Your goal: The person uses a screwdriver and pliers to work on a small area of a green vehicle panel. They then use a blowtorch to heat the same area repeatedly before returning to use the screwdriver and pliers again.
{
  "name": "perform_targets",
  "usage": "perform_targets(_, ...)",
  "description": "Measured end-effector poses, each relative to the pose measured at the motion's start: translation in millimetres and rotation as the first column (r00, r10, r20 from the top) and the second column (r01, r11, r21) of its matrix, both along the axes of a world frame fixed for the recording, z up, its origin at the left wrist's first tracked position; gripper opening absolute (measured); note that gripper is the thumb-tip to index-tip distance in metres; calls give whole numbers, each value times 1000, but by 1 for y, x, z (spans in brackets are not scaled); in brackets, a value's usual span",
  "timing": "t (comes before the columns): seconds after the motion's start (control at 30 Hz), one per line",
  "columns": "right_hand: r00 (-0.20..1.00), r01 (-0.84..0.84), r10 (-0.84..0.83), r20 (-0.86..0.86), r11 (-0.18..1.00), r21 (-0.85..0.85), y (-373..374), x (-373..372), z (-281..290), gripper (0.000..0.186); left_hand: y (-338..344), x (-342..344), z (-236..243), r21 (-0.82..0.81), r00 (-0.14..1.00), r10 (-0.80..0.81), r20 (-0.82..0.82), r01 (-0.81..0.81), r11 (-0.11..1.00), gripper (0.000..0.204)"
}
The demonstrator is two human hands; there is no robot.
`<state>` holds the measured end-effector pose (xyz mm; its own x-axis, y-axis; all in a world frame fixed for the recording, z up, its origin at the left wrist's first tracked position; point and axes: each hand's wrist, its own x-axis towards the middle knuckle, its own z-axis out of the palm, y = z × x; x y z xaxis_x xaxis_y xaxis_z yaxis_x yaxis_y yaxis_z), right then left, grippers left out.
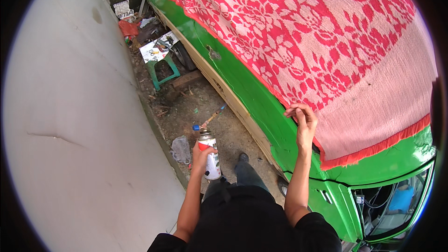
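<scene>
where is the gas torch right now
In the head view, the gas torch is slightly left of centre, in the lower half, gripped in the left hand, with a clear plastic bag on the ground to its left.

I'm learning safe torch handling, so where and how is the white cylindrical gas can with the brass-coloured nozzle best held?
Probably wrap the body of the white cylindrical gas can from the person's left, as the left hand does: its straight round wall suits curled fingers, and the brass-coloured nozzle points away, up and right, with an apparent blue flame at its tip.
</scene>
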<state>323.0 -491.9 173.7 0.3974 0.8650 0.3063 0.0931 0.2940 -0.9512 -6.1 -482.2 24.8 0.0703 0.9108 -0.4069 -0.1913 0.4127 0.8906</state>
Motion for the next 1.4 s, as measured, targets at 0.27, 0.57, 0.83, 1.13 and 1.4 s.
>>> perform_targets(0.27,995,-104,103,14,994,27,-12,31,14,20,-44,32,-4,55,994,100,-49,-97,994,36)
perform_targets(0.57,962,-270,268,-47,962,-46,-59,73,-7,19,-133,94,-14,3,970,228,-79,-228,974,37)
perform_targets(0.83,959,-281,280,-35,957,-64,-113,88,-12,19,-185,125,-16,-74,985,173,-28,-174,982,39)
perform_targets(1.13,979,-198,194,-57,977,-80,-162,86,-33,19,-221,144,-23,-82,999,36,-36,-39,996,42)
perform_targets(1.4,974,-223,217,-71,971,-91,-178,101,-42,18,-242,173,-41,-55,1000,11,-7,-11,998,41)
